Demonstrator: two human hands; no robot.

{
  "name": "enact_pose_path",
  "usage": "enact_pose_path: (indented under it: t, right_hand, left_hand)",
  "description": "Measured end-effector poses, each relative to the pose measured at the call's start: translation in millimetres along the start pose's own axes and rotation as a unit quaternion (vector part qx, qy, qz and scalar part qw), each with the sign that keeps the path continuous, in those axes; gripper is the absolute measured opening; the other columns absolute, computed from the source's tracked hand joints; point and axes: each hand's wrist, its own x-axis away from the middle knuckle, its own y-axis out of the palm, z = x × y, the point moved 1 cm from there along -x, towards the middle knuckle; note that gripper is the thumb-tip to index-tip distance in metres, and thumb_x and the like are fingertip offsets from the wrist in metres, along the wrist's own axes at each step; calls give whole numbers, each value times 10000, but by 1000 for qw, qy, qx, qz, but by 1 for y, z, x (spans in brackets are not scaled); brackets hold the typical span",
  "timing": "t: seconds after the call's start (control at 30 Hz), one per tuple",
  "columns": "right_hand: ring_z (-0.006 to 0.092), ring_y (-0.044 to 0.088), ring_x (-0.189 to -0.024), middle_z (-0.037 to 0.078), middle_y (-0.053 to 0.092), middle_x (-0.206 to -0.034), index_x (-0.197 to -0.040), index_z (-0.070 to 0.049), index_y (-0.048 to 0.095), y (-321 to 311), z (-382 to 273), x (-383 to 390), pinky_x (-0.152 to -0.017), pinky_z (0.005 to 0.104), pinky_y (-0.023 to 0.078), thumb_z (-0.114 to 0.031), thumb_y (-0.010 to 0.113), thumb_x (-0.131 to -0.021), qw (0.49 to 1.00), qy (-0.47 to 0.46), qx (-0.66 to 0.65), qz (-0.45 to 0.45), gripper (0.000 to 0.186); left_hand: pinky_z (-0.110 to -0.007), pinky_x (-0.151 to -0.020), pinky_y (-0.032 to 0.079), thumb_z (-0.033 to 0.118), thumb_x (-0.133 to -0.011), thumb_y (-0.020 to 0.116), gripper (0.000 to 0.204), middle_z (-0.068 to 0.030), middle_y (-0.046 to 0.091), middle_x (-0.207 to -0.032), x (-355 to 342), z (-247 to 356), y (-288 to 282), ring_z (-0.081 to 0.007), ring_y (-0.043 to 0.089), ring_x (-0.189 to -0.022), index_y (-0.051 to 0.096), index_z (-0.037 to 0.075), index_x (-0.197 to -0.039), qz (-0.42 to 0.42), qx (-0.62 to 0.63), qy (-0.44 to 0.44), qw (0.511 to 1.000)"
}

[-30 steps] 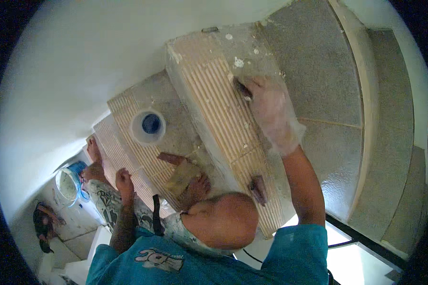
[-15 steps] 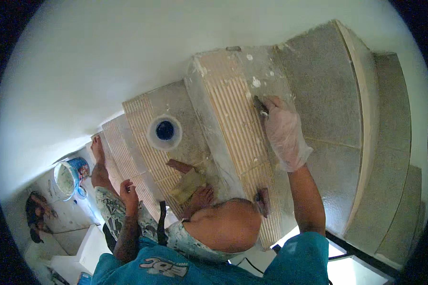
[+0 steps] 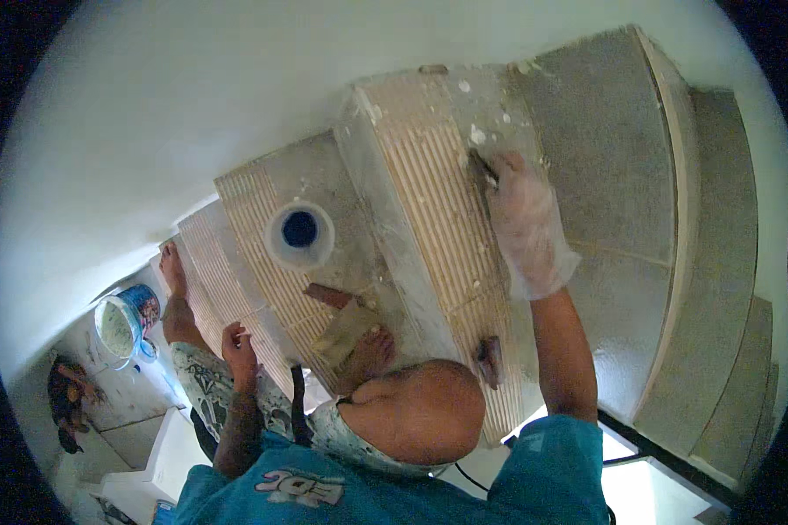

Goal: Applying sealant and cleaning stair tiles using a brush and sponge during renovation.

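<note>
My right hand [image 3: 527, 227], in a thin see-through plastic glove, is closed round a small dark flat tool [image 3: 482, 168]. The tool's tip touches the tiled stair step [image 3: 490, 227] beside its ribbed beige strip [image 3: 429, 192], near some white spots. Its full shape is hidden by my fingers. My left hand [image 3: 239, 344] hangs loosely by my left thigh, fingers slightly curled and seemingly holding nothing. On the step below stands a whitish tub [image 3: 273, 241] with a dark blue inside.
Near my foot [image 3: 375, 346] lie a yellowish rag or sponge [image 3: 337, 337] and a reddish-brown piece [image 3: 328, 295]. A small dark reddish item [image 3: 489, 360] rests on the ribbed strip. Lower left stands a paint bucket [image 3: 140, 315]. A white wall [image 3: 236, 79] borders the stairs.
My gloved right hand has moved slightly up the picture along the ribbed strip, with the dark tool still in its grip. My left hand stays by my thigh. The view has shifted a little.
</note>
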Motion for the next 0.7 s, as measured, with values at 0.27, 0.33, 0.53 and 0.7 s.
enact_pose_path:
  t: [0.27,0.33,0.53,0.7]
  right_hand:
    - [284,617,-868,106,613,-920,-1085,-147,602,4,0,-5,-695,406,509,-97,484,-816,999,-14,31,10,297]
    - [292,620,-855,112,611,-892,-1092,-147,598,6,3,-7,-696,403,509,-104,485,-817,999,16,36,-26,301]
    - [315,619,-743,127,612,-862,-1066,-104,596,7,-2,-8,-652,413,490,-118,516,-801,1000,-6,1,8,278]
    - [313,612,-782,141,608,-898,-1035,-61,592,6,10,-10,-647,423,483,-78,537,-765,994,-83,52,43,276]
  left_hand:
    - [-280,-704,473,-29,-773,497,265,-92,584,-901,9,18,7,-165,559,-780,541,10,-1032,-8,13,-20,1000]
    - [-284,-709,478,-30,-776,498,264,-94,581,-912,8,22,8,-165,558,-793,540,13,-1034,-15,-1,-5,1000]
    - [-282,-719,481,-39,-776,494,270,-88,579,-911,5,15,0,-161,556,-803,544,22,-1034,3,19,-24,1000]
    - [-286,-731,479,-22,-769,517,272,-88,575,-917,8,10,6,-159,557,-830,548,25,-1035,-29,22,-14,999]
